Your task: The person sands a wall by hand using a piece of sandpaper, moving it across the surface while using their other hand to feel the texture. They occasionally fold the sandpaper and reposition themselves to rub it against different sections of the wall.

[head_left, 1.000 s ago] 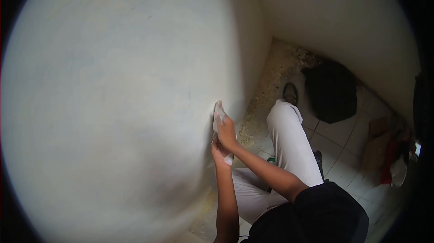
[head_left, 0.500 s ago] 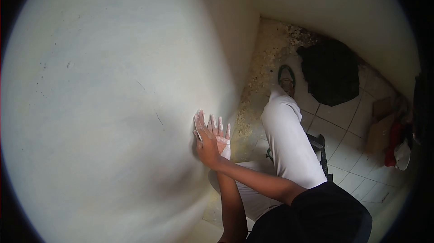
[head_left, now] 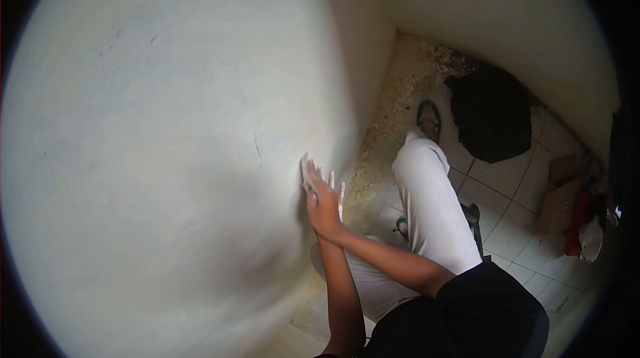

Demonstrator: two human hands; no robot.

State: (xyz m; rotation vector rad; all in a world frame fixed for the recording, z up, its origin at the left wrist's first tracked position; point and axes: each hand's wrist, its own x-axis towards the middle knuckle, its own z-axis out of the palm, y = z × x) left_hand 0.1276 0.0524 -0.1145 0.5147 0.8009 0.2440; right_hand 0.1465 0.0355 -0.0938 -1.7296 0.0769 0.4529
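Observation:
My right hand (head_left: 325, 210) lies across the palm of my left hand (head_left: 342, 197), close to the pale wall. White powder coats the left fingers, which point up and stand apart beyond the right hand. Most of the left palm is hidden. The right fingers are stretched out, whitened and slightly blurred at the tips; I can make out no tool in either hand. On the pale wall (head_left: 167, 138) beside them are a thin crack-like mark and small dark specks.
A dark cloth (head_left: 492, 115) lies on the tiled floor (head_left: 497, 201) near the corner. Rough, flaking material runs along the wall's foot. My bent leg (head_left: 430, 195) and sandalled foot (head_left: 428, 118) are to the right. Cardboard (head_left: 559, 205) and a red item (head_left: 575, 228) sit far right.
My right hand has slid over my left palm, which showed openly before and is now mostly covered. Both hands appear slightly further right, as the whole view has shifted.

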